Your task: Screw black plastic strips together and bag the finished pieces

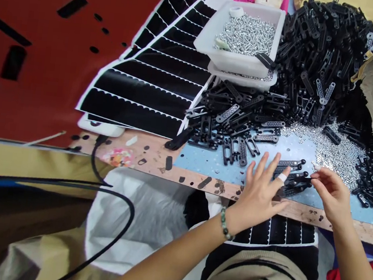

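My left hand (261,189) lies with its fingers spread over the table's front edge, a white tape strip on one finger, touching a small stack of black plastic brackets (294,181). My right hand (330,192) is beside that stack on its right, thumb and fingers pinched together close to the stack's end; what they pinch is too small to name. Just beyond the hands lies a spill of small silver screws (336,150) on the blue table top (211,161).
A big heap of black brackets (316,60) fills the back right. A white tub of screws (245,34) stands on a second tub. Sheets of black adhesive strips (155,82) lie to the left, another sheet (280,234) on my lap. A white sack (143,225) and a black cable (116,195) sit below the table edge.
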`<state>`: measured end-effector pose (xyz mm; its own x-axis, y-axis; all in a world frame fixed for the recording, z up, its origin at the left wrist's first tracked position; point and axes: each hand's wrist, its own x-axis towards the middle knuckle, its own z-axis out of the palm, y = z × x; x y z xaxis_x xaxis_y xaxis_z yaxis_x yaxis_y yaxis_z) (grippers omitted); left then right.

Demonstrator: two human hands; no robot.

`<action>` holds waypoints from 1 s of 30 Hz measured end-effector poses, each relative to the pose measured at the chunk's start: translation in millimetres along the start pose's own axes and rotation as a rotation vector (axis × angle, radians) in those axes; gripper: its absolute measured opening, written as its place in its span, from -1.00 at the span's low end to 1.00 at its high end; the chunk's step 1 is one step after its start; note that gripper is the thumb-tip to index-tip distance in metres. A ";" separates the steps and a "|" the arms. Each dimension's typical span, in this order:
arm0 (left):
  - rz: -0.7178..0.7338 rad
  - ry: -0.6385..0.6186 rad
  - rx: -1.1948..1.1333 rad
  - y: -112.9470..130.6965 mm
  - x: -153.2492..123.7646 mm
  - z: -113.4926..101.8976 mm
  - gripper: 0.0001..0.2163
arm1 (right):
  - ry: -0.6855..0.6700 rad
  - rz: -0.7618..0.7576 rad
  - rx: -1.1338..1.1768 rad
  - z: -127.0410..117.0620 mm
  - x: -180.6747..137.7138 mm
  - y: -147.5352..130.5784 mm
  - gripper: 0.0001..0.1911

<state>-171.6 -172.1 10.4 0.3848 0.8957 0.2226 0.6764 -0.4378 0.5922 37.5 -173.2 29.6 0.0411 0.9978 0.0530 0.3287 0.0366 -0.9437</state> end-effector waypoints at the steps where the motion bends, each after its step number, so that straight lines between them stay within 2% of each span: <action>1: 0.017 -0.028 0.060 -1.1 -2.3 5.4 -0.32 | -0.020 0.044 0.027 -2.4 -1.1 2.8 -0.74; 4: 0.040 0.005 0.164 -6.4 -9.7 14.3 -0.35 | -0.052 0.137 0.070 -2.8 -4.3 8.2 -0.76; 7: 0.160 0.054 0.172 -11.7 -21.0 11.0 -0.50 | -0.060 0.186 0.089 3.5 -7.1 11.0 -0.78; 11: 0.271 -0.027 0.161 -13.8 -35.8 5.9 -0.57 | -0.080 0.206 0.063 13.1 -10.3 13.3 -0.80; 14: 0.271 -0.089 0.155 -13.1 -39.1 6.9 -0.58 | -0.076 0.203 -0.015 17.0 -11.5 13.0 -0.81; 22: 0.280 -0.101 0.154 -11.8 -35.9 4.5 -0.53 | -0.131 0.183 -0.045 17.3 -9.1 13.3 -0.81; 26: 0.268 -0.100 0.145 -10.1 -37.3 5.7 -0.54 | -0.128 0.132 -0.186 19.9 -9.8 15.3 -0.81; 30: 0.242 -0.112 0.117 -6.9 -35.5 6.7 -0.55 | -0.173 0.027 -0.430 18.1 -9.5 12.3 -0.82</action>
<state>-185.7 -201.3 -6.8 0.6067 0.7526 0.2558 0.6215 -0.6498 0.4376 24.1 -181.1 11.6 -0.0909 0.9941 -0.0591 0.6930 0.0205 -0.7207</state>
